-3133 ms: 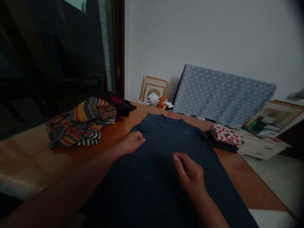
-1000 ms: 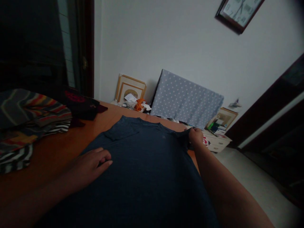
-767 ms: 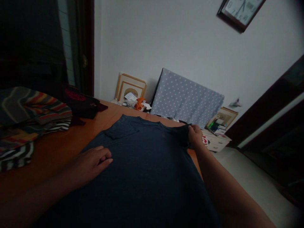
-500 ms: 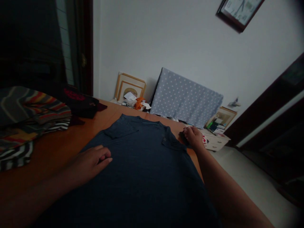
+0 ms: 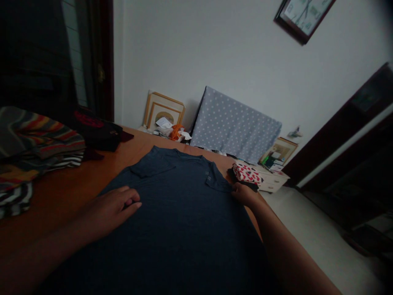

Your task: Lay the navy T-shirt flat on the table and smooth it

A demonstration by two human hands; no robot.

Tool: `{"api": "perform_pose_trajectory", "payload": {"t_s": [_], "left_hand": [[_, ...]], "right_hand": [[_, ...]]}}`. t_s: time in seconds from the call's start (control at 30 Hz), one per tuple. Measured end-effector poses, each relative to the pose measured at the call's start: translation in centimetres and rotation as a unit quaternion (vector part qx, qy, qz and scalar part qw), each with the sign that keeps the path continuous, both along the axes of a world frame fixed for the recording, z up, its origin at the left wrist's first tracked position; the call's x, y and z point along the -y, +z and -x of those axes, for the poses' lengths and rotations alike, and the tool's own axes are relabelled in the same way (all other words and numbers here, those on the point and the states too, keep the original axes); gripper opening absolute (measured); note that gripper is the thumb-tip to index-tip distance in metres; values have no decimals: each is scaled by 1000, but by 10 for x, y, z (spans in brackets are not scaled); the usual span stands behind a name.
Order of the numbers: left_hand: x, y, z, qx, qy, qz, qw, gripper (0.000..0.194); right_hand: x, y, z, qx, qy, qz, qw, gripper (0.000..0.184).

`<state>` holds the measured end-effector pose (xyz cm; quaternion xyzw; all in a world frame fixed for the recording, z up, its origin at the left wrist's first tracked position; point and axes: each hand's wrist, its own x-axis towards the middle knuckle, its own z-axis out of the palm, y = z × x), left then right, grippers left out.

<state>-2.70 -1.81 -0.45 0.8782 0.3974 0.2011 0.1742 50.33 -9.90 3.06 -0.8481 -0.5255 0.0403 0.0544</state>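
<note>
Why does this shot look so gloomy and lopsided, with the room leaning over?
In the head view, the dark blue shirt, left hand and right hand sit in dim shadow, while the pale painted wall looks far brighter. The whole scene is tilted, so the dark-framed wall clock leans and is cut off at the top edge.

Hands (image 5: 109, 212) on dark blue shirt (image 5: 184, 233)

Bare left hand (image 5: 110, 212), bare right hand (image 5: 245, 195)
</note>
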Motion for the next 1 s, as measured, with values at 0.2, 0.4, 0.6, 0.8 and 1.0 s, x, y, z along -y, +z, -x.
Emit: {"api": "perform_pose_trajectory", "payload": {"t_s": [0.2, 0.4, 0.6, 0.8, 1.0], "left_hand": [[0, 2, -1, -2, 3, 12, 1000, 33], [0, 1, -2, -2, 1, 7, 1000, 33], [1, 0, 0, -6, -3, 3, 1000, 34], [4, 5, 0, -13, 5, 14, 1000, 35], [7, 8, -2, -12, 8, 12, 1000, 33]], "right_hand": [[1, 10, -3, -1, 2, -33, 999, 23], [-5, 22, 2, -17, 6, -26, 999, 51], [-44, 9, 55, -33, 51, -98, 993, 41], [-77, -11, 85, -114, 12, -114, 987, 33], [-84, -13, 66, -252, -16, -206, 946, 16]]}}
